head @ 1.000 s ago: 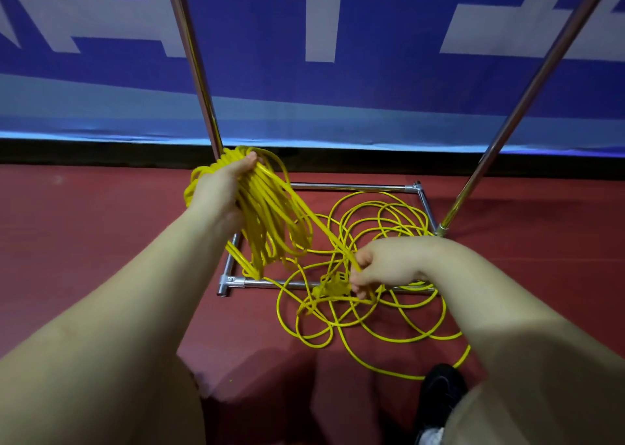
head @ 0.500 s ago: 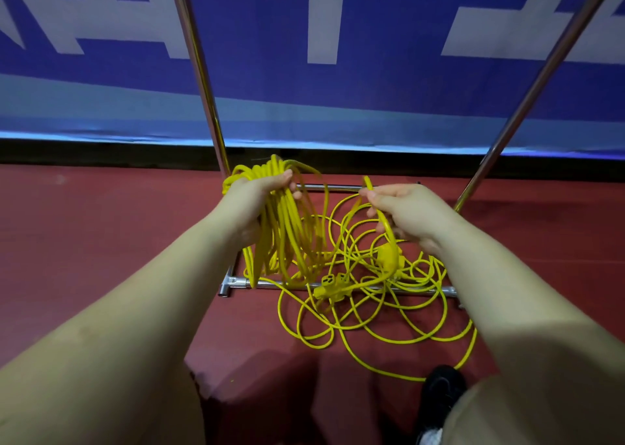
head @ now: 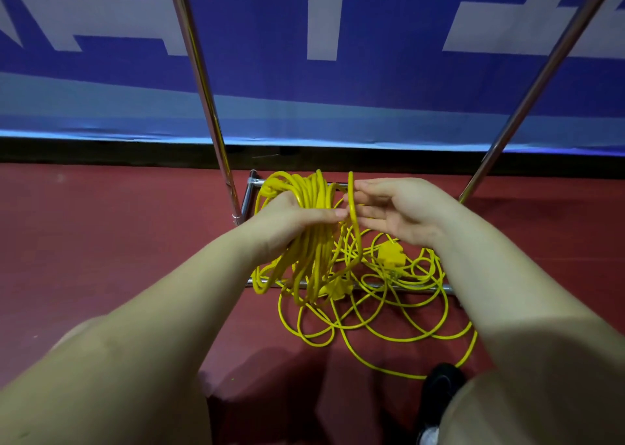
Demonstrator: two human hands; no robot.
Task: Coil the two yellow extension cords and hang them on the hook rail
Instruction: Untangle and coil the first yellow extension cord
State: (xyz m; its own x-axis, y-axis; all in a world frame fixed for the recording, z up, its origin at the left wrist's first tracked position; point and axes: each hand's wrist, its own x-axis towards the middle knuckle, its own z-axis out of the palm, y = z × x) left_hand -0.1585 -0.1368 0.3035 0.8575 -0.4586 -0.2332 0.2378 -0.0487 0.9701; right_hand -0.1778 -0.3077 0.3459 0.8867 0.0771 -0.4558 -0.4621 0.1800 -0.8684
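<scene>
Head view: left hand [head: 287, 218] grips coiled yellow cord bundle [head: 311, 241], fingers clamped round it. Right hand [head: 402, 211] at 3 o'clock of bundle, fingers nearly straight, touching one loop [head: 353, 208]. Loose cord [head: 389, 309] sprawls on red floor [head: 101, 241] across rack base [head: 419, 287]. Two poles [head: 206, 106] rise at 12; open floor at 9.

Single head-mounted wide-angle view, aimed forward and down from my own eye height. My forearms enter from the near edge; my left hand [head: 287, 218] and right hand [head: 402, 211] sit close, mid-frame. Far field: red floor [head: 101, 241], blue banner [head: 304, 106].
</scene>
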